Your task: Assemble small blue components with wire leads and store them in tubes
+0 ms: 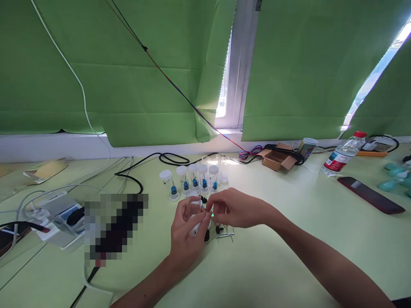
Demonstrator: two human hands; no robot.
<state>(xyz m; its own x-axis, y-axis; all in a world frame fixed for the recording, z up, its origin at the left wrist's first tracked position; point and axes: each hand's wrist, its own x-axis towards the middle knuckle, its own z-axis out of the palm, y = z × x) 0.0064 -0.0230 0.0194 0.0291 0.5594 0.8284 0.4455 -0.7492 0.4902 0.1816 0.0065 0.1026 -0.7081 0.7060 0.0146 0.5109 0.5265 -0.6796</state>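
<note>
My left hand (187,233) grips a small clear plastic vial with a white cap (195,214) just above the pale green table (272,256). My right hand (233,208) pinches at the top of that same vial from the right; what is between its fingertips is too small to tell. Behind both hands stands a row of several clear vials with white caps and blue parts inside (192,179). Small black pieces (219,229) and a thin metal key (228,234) lie on the table under my right hand.
A blurred dark object (112,226) and a white device with cables (58,218) sit at the left. A cardboard box (276,158), a cup (306,147), a water bottle (342,158) and a dark phone (370,194) lie at the right. Black cables (141,167) run along the back.
</note>
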